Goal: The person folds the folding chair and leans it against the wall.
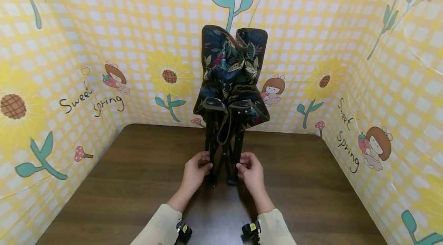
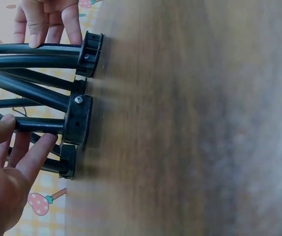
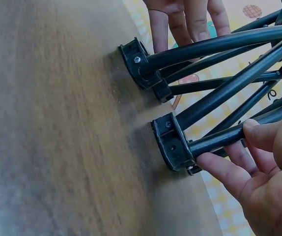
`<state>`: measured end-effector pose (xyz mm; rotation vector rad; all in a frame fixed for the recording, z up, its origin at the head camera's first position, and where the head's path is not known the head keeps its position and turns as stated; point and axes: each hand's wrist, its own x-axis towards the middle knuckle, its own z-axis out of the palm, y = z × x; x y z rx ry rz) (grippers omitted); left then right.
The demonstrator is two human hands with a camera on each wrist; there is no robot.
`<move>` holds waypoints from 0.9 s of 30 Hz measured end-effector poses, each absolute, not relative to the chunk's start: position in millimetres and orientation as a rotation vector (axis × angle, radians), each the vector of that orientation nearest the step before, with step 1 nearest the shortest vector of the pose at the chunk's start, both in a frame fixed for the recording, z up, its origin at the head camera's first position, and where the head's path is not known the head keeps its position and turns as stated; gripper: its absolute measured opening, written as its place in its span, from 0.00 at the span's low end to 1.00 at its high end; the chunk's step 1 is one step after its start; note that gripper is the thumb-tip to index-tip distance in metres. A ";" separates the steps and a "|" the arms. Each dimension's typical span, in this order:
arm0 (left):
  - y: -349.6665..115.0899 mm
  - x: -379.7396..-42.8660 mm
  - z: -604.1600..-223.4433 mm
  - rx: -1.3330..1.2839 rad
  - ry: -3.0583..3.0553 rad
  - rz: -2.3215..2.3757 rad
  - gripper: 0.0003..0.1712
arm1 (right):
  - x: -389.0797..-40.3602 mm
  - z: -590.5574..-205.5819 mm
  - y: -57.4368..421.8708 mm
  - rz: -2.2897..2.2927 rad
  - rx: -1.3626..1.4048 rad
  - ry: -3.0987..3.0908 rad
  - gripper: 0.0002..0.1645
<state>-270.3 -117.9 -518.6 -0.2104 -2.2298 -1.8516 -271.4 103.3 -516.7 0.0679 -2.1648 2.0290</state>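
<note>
A folding chair point(image 1: 232, 64) with dark floral fabric and black tube legs stands upright on the wooden table, its frame drawn together. My left hand point(image 1: 194, 172) pinches a front leg point(image 2: 38, 124) low down, thumb on one side and fingers on the other. On the opposite side, my right hand point(image 1: 252, 172) holds another leg point(image 3: 219, 140) between thumb and fingers, just above its plastic foot point(image 3: 173, 142). The legs cross in the middle, and their black feet rest on the table. The fabric sags in folds between the tubes, hiding the upper frame.
The brown wooden table point(image 1: 138, 191) lies under the chair. A yellow checked cloth point(image 1: 138, 37) with printed flowers and figures rises at the back and both sides. Black wrist devices point(image 1: 184, 231) are strapped over pale sleeves point(image 1: 160, 225).
</note>
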 end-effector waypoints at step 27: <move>-115.6 -294.9 -517.6 -0.191 -2.305 -1.703 0.20 | -300.0 -524.2 99.2 1.809 0.228 -2.234 0.22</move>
